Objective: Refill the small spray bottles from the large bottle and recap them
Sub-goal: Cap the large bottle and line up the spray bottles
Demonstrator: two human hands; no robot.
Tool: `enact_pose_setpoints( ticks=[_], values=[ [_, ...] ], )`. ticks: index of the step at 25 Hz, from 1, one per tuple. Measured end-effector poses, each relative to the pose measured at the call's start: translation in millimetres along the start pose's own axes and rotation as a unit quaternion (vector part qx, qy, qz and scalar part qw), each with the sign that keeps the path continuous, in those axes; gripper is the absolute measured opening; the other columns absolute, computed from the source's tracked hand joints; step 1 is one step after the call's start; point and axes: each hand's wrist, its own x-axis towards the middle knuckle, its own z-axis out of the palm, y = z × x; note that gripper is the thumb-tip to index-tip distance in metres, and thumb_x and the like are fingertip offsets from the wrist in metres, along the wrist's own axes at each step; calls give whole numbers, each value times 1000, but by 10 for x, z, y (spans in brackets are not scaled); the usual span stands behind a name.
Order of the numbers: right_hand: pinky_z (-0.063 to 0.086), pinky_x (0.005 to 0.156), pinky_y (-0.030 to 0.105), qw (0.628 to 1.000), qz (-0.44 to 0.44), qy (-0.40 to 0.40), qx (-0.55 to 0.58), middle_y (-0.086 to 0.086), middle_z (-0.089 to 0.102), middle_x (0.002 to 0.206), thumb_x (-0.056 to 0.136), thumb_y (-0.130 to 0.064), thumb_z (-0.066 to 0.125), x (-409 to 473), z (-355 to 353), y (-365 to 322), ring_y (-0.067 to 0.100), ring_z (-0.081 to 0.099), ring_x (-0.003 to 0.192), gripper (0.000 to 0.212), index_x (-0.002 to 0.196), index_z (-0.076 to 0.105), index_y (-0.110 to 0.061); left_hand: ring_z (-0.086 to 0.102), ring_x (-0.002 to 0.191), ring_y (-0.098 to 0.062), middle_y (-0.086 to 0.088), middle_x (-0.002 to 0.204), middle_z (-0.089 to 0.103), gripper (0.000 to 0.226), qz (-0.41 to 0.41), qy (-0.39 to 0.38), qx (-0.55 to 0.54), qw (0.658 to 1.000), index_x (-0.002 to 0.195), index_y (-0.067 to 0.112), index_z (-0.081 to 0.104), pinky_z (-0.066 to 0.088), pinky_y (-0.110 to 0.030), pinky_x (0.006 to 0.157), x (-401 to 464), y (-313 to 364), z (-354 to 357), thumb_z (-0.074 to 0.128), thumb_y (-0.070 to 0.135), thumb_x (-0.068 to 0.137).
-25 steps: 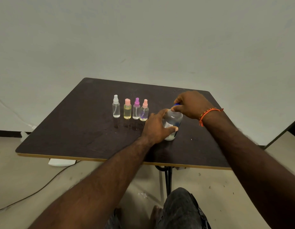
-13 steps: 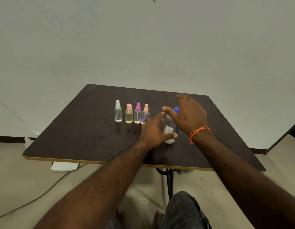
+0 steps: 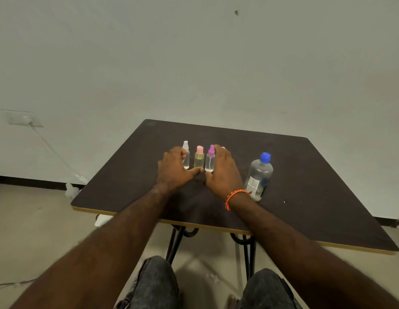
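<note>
I'm looking down at the desk (image 3: 127, 175), both hands out front and bracketing the row of small spray bottles standing upright along the far-middle of the top. My left hand (image 3: 175, 169) is sitting at the left end, fingers curled loosely in front of the clear bottle with the white sprayer (image 3: 186, 157), thumb pointing right along the base of the row; I'm not seeing a closed grip, looking half-open, touching or just beside that bottle, can't tell which. My right hand (image 3: 224, 172) is cupping the right end, fingers fairly wide, covering the fourth bottle so only a bit of its pink cap (image 3: 223, 148) is showing above the knuckles; can't tell if the grip is closing on it. Between the hands the yellow bottle with pink cap (image 3: 199, 160) and the purple-capped bottle (image 3: 210, 160) are standing free, long axes vertical, caps on. The large bottle (image 3: 258, 175) with blue cap (image 3: 265, 157) is standing upright to the right of my right wrist, near it but apart, cap on, nobody holding it. Key relation: the small bottles are lying straight ahead of both palms, each end bottle right at a fingertip, and the big bottle is nearer my right hand. I'm judging the next step as picking one small bottle and unscrewing its sprayer; nothing refilled yet by the look of it
</note>
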Motion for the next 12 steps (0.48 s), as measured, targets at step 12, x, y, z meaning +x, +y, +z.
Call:
enact_pose_setpoints(
  ticks=[12],
  values=[
    [33,115,44,965,230,1,122,16,25,161,74,-21,87,604,458,524,35,32,145,124,158,-3,-12,52,136,-26,-1,149,57,119,-122,-116,-20,986,156,21,35,29,-54,117,606,-458,328,93,63,61]
  ],
)
